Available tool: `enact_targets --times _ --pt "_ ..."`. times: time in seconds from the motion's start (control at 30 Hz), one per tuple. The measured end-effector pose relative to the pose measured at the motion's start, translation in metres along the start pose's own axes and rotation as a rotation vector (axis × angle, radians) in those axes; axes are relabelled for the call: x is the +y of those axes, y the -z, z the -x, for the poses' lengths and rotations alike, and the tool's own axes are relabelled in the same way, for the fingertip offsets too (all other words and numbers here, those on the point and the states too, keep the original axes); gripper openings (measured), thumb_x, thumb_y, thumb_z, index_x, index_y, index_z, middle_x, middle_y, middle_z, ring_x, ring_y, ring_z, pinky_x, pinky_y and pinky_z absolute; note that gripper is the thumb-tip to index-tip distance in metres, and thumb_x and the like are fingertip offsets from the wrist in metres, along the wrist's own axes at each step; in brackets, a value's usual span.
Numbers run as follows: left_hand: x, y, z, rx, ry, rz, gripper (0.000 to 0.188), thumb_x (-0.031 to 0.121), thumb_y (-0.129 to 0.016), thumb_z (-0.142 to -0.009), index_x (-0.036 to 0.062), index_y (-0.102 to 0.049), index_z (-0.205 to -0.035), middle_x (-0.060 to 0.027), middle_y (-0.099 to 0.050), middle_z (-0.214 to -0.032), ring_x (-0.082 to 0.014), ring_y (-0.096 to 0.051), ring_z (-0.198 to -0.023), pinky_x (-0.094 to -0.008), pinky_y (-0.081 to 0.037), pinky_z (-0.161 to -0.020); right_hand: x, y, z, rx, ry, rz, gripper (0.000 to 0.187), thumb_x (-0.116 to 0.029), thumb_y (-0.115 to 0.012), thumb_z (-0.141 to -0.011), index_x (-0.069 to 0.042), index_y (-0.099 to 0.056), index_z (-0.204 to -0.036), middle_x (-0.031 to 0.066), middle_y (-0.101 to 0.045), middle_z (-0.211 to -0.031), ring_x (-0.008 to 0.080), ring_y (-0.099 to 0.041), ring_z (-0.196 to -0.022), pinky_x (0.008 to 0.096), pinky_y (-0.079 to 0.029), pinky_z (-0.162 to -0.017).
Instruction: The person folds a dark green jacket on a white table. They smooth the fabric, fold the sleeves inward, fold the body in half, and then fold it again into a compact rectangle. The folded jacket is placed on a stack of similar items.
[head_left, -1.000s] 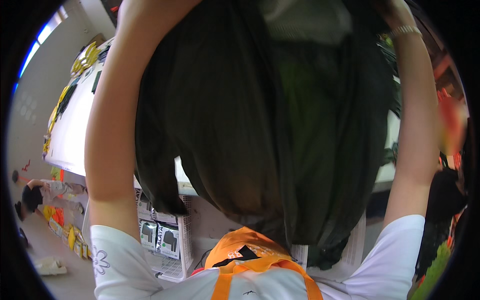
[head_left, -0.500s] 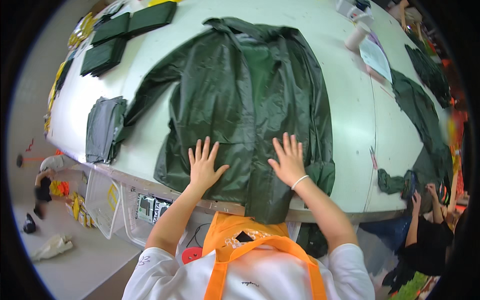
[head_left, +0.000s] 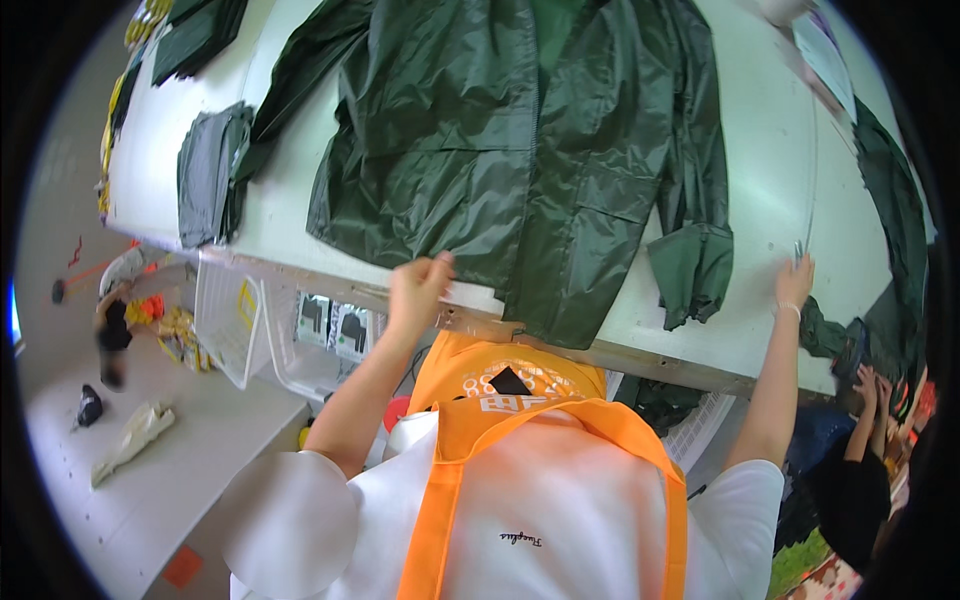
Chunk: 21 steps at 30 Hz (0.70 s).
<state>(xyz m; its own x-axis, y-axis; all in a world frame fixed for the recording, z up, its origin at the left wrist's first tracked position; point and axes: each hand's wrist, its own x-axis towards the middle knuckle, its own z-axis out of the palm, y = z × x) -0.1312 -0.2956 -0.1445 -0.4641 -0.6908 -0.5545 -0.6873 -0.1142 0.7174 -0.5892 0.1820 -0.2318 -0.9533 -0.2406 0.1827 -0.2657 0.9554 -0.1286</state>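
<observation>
Dark green, shiny, coated-looking jacket point(head_left: 440, 120) lies on the white table point(head_left: 765, 180), hem toward me, one front panel lapping over the near edge. My left hand point(head_left: 418, 290) is curled at the hem, thumb and fingertips seemingly pinching its edge. My right hand point(head_left: 794, 282) has its fingers gathered at the small metal snips point(head_left: 798, 251), tips protruding; cannot tell how firm the hold is.

Step in hand, my judgement: steadying the hem while reaching the tool. Done well: pinch lightly, since slick cloth would likely crease or slide if dragged; lift the snips points-first away from the cuff point(head_left: 695, 270); mind the co-worker's hands point(head_left: 872, 388) near my right; avoid pulling the overlapping panel farther off the edge
</observation>
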Motion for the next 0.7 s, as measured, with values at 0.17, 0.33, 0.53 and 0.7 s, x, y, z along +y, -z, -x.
enact_targets --times 0.17,0.33,0.53,0.7 --pt "-0.037 -0.039 0.029 -0.141 0.501 0.571 0.036 0.036 -0.07 -0.082 0.0008 -0.064 -0.09 -0.0074 -0.065 -0.077 -0.0151 -0.064 -0.069 -0.0269 -0.05 -0.06 0.001 -0.014 0.025 -0.068 0.042 -0.035 0.032 -0.014 -0.059 -0.086 -0.001 -0.055 -0.116 0.0184 -0.055 -0.113 0.034 -0.054 -0.103 0.04 -0.044 -0.09" --pt "-0.016 -0.035 0.028 -0.024 0.355 0.494 0.023 0.024 -0.068 -0.084 0.005 -0.056 -0.082 -0.004 -0.06 -0.074 -0.016 -0.063 -0.075 -0.0261 -0.05 -0.069 0.013 -0.012 0.013 -0.115 0.166 0.187 0.024 -0.02 -0.053 -0.091 0.001 -0.058 -0.102 0.0162 -0.06 -0.092 0.0318 -0.06 -0.086 0.0386 -0.047 -0.079" --pt "0.03 -0.012 0.046 -0.18 0.307 0.886 0.02 0.006 -0.062 -0.085 0.0 -0.044 -0.092 -0.013 -0.057 -0.096 -0.0228 -0.064 -0.089 -0.0313 -0.054 -0.082 -0.052 0.01 0.009 -0.126 -0.349 -0.712 0.027 -0.024 -0.04 -0.097 -0.002 -0.056 -0.102 0.006 -0.056 -0.073 0.0169 -0.058 -0.063 0.0294 -0.047 -0.056" --pt "0.042 -0.014 0.048 -0.178 0.233 0.965 0.017 0.003 -0.061 -0.084 -0.0036 -0.048 -0.092 -0.0157 -0.059 -0.095 -0.0235 -0.063 -0.091 -0.0316 -0.053 -0.083 -0.265 0.097 0.118 -0.566 0.034 -1.089 0.028 -0.03 -0.046 -0.097 -0.005 -0.051 -0.109 0.0012 -0.053 -0.076 0.0094 -0.053 -0.066 0.0227 -0.044 -0.056"
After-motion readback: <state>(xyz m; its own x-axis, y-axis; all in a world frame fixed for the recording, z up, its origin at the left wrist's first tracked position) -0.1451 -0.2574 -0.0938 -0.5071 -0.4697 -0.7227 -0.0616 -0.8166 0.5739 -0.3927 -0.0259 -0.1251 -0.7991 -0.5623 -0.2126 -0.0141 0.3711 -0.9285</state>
